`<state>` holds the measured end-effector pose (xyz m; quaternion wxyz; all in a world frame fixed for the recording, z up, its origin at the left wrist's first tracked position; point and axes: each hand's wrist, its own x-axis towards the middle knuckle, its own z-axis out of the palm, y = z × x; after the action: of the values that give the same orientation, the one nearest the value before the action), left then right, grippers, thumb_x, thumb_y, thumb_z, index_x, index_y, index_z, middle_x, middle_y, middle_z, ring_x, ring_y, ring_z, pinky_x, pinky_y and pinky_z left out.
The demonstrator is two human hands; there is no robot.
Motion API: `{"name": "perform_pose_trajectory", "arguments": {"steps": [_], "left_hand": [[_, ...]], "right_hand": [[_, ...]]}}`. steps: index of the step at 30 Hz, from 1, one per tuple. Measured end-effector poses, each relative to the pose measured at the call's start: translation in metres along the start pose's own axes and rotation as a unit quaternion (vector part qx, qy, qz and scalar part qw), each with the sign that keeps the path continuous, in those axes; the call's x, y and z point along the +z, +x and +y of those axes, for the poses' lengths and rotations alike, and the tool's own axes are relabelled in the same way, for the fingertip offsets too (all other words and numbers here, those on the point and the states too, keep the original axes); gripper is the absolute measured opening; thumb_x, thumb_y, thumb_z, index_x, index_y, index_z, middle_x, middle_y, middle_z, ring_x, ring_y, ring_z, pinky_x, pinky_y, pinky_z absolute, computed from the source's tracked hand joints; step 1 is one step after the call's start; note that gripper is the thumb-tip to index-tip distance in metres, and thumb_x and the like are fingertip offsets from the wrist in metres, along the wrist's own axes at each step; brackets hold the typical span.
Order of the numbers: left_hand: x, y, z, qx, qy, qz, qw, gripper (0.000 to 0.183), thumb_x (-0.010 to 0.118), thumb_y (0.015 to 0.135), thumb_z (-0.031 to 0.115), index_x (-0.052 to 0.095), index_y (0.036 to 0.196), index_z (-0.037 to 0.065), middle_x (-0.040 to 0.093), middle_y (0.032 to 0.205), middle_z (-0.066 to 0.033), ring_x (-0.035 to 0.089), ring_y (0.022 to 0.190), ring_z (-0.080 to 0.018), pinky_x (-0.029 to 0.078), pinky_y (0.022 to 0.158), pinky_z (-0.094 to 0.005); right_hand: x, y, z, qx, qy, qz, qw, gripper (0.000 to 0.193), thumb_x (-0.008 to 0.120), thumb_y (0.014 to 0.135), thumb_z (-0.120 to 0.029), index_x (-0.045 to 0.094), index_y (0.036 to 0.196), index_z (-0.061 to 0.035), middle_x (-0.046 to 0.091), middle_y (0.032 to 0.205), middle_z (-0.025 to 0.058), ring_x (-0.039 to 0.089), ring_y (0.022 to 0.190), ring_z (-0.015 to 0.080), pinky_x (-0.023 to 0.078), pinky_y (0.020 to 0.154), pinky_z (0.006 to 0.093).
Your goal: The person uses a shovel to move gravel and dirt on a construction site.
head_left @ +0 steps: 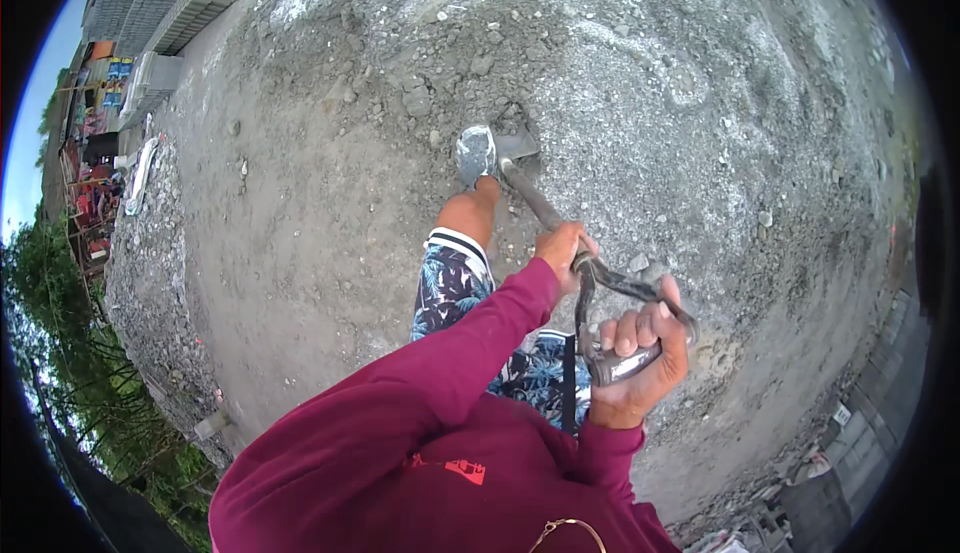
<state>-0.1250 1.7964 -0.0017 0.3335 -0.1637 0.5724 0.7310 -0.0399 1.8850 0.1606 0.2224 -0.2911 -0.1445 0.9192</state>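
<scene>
Gripping shovel shaft (533,196) with left hand (563,253) and D-handle (625,366) with right hand (648,346), right of centre, possibly risking blade (520,144) skid off rubble (417,102) into shoe (476,157), upper centre.

Maroon long-sleeved top (340,453), red chest print (465,470), gold chain (568,523), dark leaf-print shorts (450,293), grey shoe (476,153)
</scene>
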Motion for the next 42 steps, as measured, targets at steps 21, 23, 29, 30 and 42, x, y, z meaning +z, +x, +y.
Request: {"name": "perform_pose_trajectory", "arguments": {"steps": [21,23,29,30,42], "left_hand": [[-0.040,0.005,-0.130,-0.252,-0.135,0.213,0.934,0.018,0.056,0.080,0.019,0.053,0.074,0.002,0.052,0.057,-0.0108,0.053,0.049,-0.0247,0.046,0.047,-0.0415],[-0.041,-0.020,-0.189,-0.235,-0.195,0.228,0.924,0.019,0.058,0.076,0.016,0.054,0.074,-0.003,0.054,0.057,-0.0134,0.054,0.047,-0.0256,0.045,0.044,-0.0409],[-0.045,-0.029,-0.166,-0.207,-0.122,0.184,0.953,0.020,0.057,0.077,0.017,0.054,0.073,-0.002,0.054,0.058,-0.0135,0.052,0.045,-0.0255,0.045,0.044,-0.0404],[-0.048,-0.043,-0.165,-0.214,-0.103,0.192,0.952,0.021,0.056,0.078,0.019,0.055,0.073,-0.001,0.054,0.058,-0.0130,0.052,0.045,-0.0254,0.046,0.045,-0.0400],[-0.038,0.022,-0.217,-0.138,-0.043,0.230,0.962,0.023,0.055,0.074,0.016,0.059,0.073,-0.006,0.061,0.060,-0.0158,0.059,0.047,-0.0260,0.048,0.047,-0.0376]], "right_hand": [[-0.169,-0.033,-0.008,0.123,-0.075,0.124,0.982,0.048,0.047,0.078,-0.001,0.041,0.125,-0.0011,0.040,0.050,0.0035,0.046,0.040,0.0177,0.045,0.043,0.0371],[-0.196,-0.043,-0.013,0.191,-0.120,0.148,0.963,0.049,0.047,0.079,-0.002,0.041,0.128,-0.0061,0.042,0.053,0.0029,0.047,0.043,0.0171,0.045,0.048,0.0368],[-0.174,-0.081,0.019,0.165,-0.087,0.155,0.970,0.053,0.049,0.078,-0.002,0.039,0.129,-0.0097,0.042,0.055,0.0043,0.046,0.041,0.0206,0.045,0.048,0.0400],[-0.169,-0.091,0.017,0.160,-0.095,0.159,0.970,0.053,0.049,0.077,-0.002,0.039,0.129,-0.0088,0.041,0.054,0.0045,0.046,0.041,0.0205,0.045,0.047,0.0395],[-0.229,-0.039,-0.005,0.193,-0.126,0.108,0.967,0.043,0.051,0.082,-0.005,0.043,0.124,-0.0089,0.045,0.055,0.0049,0.046,0.045,0.0186,0.044,0.051,0.0372]]}}
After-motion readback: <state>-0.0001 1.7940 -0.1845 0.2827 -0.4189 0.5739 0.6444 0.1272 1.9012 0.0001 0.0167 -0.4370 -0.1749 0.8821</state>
